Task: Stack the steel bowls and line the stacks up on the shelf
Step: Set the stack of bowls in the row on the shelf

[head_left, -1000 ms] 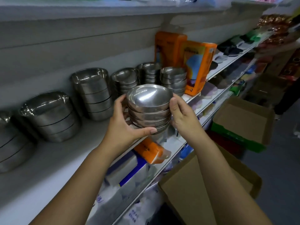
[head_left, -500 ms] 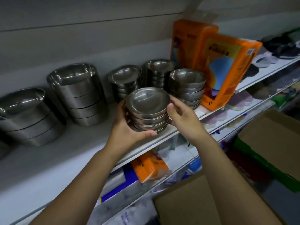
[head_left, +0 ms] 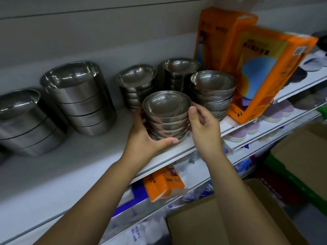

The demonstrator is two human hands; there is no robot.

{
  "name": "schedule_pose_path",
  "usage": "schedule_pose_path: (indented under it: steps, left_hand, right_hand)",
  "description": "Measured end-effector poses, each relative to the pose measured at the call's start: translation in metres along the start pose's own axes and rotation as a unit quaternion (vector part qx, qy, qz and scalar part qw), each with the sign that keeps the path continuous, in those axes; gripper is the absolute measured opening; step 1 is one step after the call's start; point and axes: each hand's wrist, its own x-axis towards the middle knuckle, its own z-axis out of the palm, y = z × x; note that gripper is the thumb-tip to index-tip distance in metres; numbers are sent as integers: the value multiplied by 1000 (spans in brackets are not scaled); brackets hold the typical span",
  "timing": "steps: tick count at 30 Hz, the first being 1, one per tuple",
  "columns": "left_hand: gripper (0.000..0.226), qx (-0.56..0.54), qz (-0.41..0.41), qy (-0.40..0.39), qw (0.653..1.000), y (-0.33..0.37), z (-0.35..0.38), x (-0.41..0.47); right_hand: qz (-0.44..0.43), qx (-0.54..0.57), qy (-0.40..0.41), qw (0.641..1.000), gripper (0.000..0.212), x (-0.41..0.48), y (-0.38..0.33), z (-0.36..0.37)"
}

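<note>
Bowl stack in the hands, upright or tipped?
Upright: rims of the bowl stack lie level; left hand and right hand hold its sides.

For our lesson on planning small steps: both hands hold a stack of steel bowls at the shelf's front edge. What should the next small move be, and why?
Probably settle the held stack on the shelf, level with the front stack on its right, then release. The left hand and right hand grip it at the spot ahead of the back stack, near the lip.

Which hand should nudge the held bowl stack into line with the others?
Left, probably: the left hand wraps the bowl stack at its base, thumb across the front; the right hand holds only near the rim.
</note>
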Motion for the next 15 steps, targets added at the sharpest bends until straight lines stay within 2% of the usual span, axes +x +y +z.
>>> schedule_pose_path:
  steps: [3,8,12,15]
  left_hand:
    - [128,7,0,6,1000,-2,4,5]
    - [128,21,-11,-7,1000,-2,3,6]
    - [107,52,-6,-27,998,0,-12,3]
    - [95,116,-19,-18,993,-1,-32,-8]
  right_hand:
    - [7,-38,18,999,33,3,1,-4]
    - [6,-82,1,997,28,2,3,-12]
    - [15,-121,-19,992,39,0,-5,-19]
    - [33,-162,-14,986,51,-11,-11,-24]
